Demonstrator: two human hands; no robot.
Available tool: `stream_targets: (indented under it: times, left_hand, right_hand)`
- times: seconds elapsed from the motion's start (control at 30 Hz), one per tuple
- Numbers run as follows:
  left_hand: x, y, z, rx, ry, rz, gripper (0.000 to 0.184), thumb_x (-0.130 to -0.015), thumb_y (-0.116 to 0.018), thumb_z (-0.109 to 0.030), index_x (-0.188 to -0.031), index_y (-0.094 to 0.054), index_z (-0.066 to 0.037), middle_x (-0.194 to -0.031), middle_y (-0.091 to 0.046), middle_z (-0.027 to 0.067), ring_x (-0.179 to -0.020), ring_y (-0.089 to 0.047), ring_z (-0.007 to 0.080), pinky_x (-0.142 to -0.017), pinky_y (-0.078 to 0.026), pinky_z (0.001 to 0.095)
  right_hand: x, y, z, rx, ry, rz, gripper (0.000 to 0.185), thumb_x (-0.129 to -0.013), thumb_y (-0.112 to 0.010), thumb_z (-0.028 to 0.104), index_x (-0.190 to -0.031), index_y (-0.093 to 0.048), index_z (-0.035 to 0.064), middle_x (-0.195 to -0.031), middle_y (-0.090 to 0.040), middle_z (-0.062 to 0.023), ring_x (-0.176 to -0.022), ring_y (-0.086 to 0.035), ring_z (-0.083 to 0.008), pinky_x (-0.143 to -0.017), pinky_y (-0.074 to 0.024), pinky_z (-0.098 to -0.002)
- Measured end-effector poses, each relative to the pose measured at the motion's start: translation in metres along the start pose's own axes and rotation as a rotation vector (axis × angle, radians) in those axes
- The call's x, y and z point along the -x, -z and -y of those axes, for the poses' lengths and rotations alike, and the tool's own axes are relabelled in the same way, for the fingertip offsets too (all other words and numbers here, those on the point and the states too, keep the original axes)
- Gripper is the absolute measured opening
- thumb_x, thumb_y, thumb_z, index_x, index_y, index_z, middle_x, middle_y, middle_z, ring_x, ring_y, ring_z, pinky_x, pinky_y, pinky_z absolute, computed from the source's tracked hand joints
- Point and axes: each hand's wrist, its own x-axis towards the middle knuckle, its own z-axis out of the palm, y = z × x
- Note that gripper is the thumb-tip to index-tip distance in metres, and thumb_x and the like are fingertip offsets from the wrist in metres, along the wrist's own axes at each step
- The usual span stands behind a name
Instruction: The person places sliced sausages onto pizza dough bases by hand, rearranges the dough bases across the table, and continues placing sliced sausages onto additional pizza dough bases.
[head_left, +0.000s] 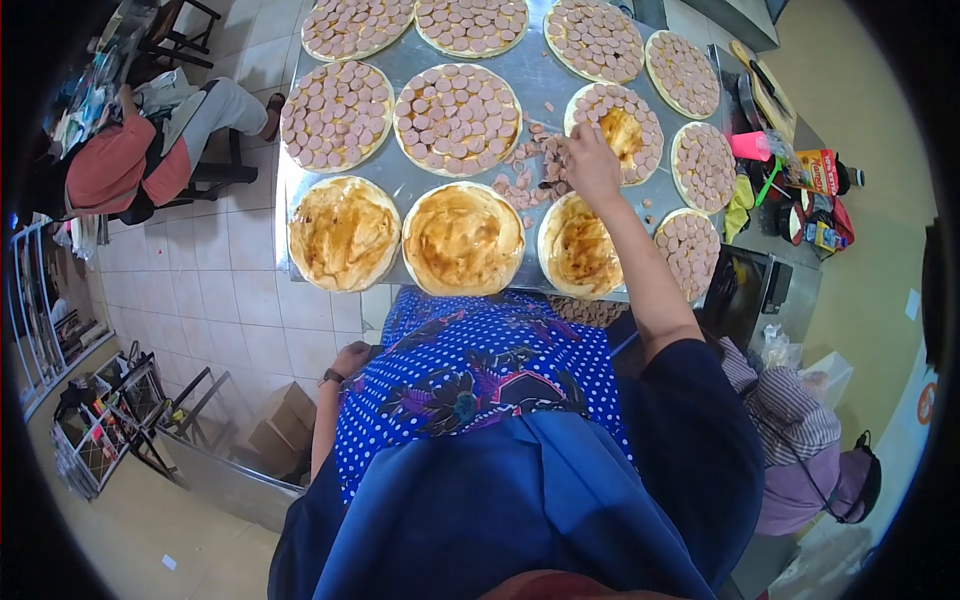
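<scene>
My right hand (592, 158) is over the left edge of a round flat base (625, 140) partly covered with sausage slices, its sauced middle bare. The fingers point down and are bunched; what they hold is too small to tell. Beside it on the metal table (455, 170) lies a loose pile of sausage slices (525, 172). Nearer to me are three sauced bases without slices, at the left (343, 233), in the middle (463, 238) and at the right (580, 246). My left hand (350, 358) hangs by my side below the table, its fingers partly hidden against the apron (470, 370).
Several slice-covered bases (458, 118) fill the table's far part and right side. A seated person (120, 165) is at the left; another person (800, 430) is at the lower right. A side counter (800, 255) at the right holds a pink cup (750, 146) and packets.
</scene>
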Motion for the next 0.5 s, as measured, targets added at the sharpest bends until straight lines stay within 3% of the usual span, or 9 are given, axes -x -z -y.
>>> stream_targets:
  times: [0.17, 0.23, 0.27, 0.33, 0.47, 0.5]
  left_hand:
    - [-0.007, 0.003, 0.008, -0.010, -0.046, -0.018, 0.031, -0.088, -0.056, -0.026, -0.104, -0.063, 0.000, -0.097, -0.067, 0.0138, -0.089, -0.063, 0.0222, -0.079, -0.049, 0.0323]
    - [0.010, 0.005, -0.017, 0.002, -0.027, -0.019, 0.031, -0.088, -0.056, -0.025, -0.104, -0.063, 0.000, -0.096, -0.067, 0.0131, -0.087, -0.062, 0.0212, -0.077, -0.049, 0.0317]
    - [0.018, 0.005, -0.031, 0.015, -0.008, -0.019, 0.030, -0.088, -0.056, -0.024, -0.104, -0.063, 0.001, -0.094, -0.067, 0.0123, -0.084, -0.062, 0.0202, -0.076, -0.049, 0.0312]
    - [0.022, 0.004, -0.034, 0.030, 0.000, -0.022, 0.029, -0.088, -0.056, -0.023, -0.103, -0.063, 0.001, -0.093, -0.066, 0.0114, -0.082, -0.062, 0.0189, -0.074, -0.049, 0.0307]
    - [0.014, -0.001, -0.011, 0.044, -0.018, -0.046, 0.028, -0.087, -0.057, -0.022, -0.103, -0.063, 0.000, -0.089, -0.066, 0.0090, -0.077, -0.061, 0.0166, -0.071, -0.049, 0.0294]
    - [0.011, -0.002, -0.004, 0.044, -0.018, -0.044, 0.028, -0.087, -0.057, -0.022, -0.103, -0.063, 0.000, -0.089, -0.066, 0.0090, -0.077, -0.061, 0.0166, -0.071, -0.049, 0.0294]
  right_hand:
    - [-0.012, -0.002, -0.006, 0.105, 0.154, 0.013, 0.014, -0.069, -0.062, 0.003, -0.082, -0.063, 0.0071, -0.084, -0.053, -0.0078, -0.086, -0.054, -0.0266, -0.073, -0.0467, -0.0380]
    - [-0.009, 0.002, -0.002, -0.126, 0.018, 0.217, 0.010, -0.069, -0.062, 0.009, -0.079, -0.064, 0.0099, -0.085, -0.056, -0.0063, -0.090, -0.054, -0.0269, -0.075, -0.0460, -0.0358]
    - [-0.009, 0.004, -0.001, -0.126, 0.022, 0.217, 0.010, -0.069, -0.062, 0.009, -0.079, -0.064, 0.0099, -0.085, -0.056, -0.0063, -0.090, -0.054, -0.0269, -0.075, -0.0460, -0.0358]
    - [-0.007, 0.006, 0.001, -0.200, -0.197, 0.184, 0.009, -0.071, -0.063, 0.012, -0.080, -0.064, 0.0105, -0.085, -0.057, -0.0061, -0.091, -0.055, -0.0272, -0.079, -0.0450, -0.0367]
    - [0.012, -0.005, 0.010, -0.347, -0.093, 0.195, 0.011, -0.071, -0.065, 0.012, -0.081, -0.063, 0.0106, -0.089, -0.056, -0.0060, -0.093, -0.054, -0.0273, -0.080, -0.0448, -0.0368]
    - [0.018, 0.001, 0.028, -0.330, 0.050, 0.219, 0.013, -0.070, -0.066, 0.012, -0.083, -0.064, 0.0109, -0.091, -0.056, -0.0062, -0.093, -0.054, -0.0272, -0.079, -0.0452, -0.0369]
